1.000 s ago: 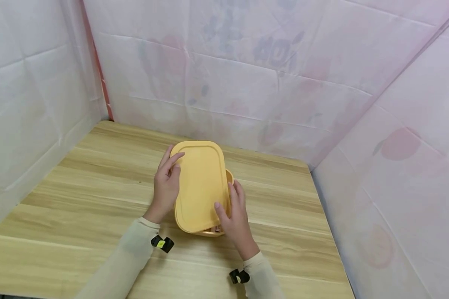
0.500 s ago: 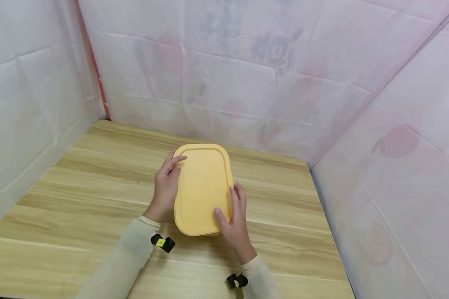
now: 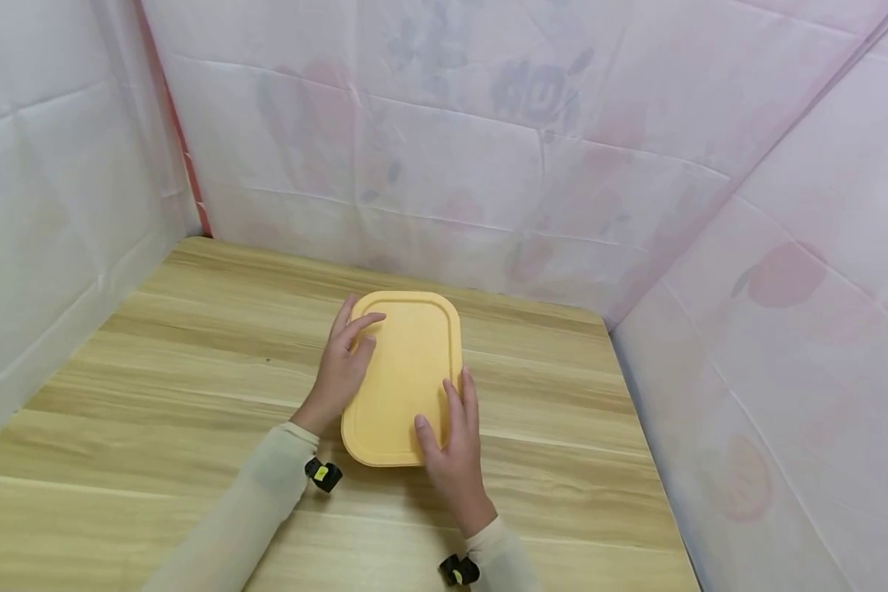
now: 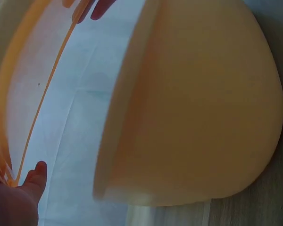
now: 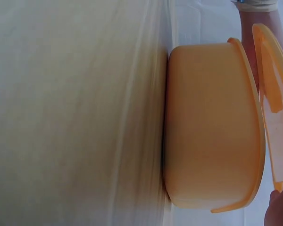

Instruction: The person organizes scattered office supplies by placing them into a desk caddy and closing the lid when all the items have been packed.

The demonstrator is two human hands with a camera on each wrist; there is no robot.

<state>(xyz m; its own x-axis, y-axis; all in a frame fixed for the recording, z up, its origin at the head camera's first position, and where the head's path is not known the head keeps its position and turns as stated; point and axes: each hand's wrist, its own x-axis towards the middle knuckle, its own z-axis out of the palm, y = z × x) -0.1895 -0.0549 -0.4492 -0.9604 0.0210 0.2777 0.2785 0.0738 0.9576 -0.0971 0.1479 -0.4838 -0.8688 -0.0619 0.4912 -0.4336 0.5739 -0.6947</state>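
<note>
A yellow rectangular lid (image 3: 407, 386) with rounded corners lies between the two hands, covering most of the box below it in the head view. My left hand (image 3: 338, 370) grips its left rim, a finger and the thumb reaching over the top. At the lower right edge my right hand (image 3: 455, 460) holds the lid, thumb on top and fingers along the side. The matching deep yellow box (image 5: 212, 127) stands on the tabletop in the right wrist view. A gap separates lid and box rim in both wrist views. The box's inside is hidden.
A wood-grain tabletop (image 3: 192, 395) carries the box. Pale printed sheets (image 3: 451, 164) hang behind and on both sides. Small black devices are strapped at the left wrist (image 3: 323, 474) and the right wrist (image 3: 459, 569).
The lid has shifted right and nearer the box, covering the opening and contents seen a second ago. Both hands have moved with it, the right one slightly down and left.
</note>
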